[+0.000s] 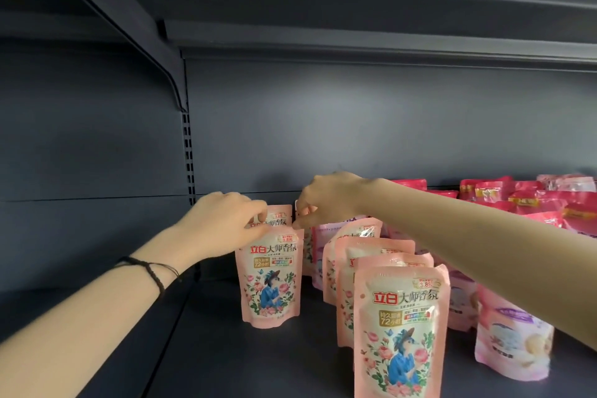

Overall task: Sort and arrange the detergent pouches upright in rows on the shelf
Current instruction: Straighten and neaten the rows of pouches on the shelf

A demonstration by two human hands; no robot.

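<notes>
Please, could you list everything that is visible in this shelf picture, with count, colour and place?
floral pouches: at least five, peach-pink, upright in two rows, shelf centre
lilac-topped pouches: several, pink-white, right of the rows
red pouches: many, red-pink, heaped back right
shelf: one, dark grey, under everything
bracelet: one, black, left wrist
left hand: one, pinches a left-row pouch top
right hand: one, pinches a pouch top behind

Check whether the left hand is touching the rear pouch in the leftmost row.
Touching. The head view shows the left hand pinching the top edge of the rear pouch, with a finger over the top and the thumb across its front.
</notes>
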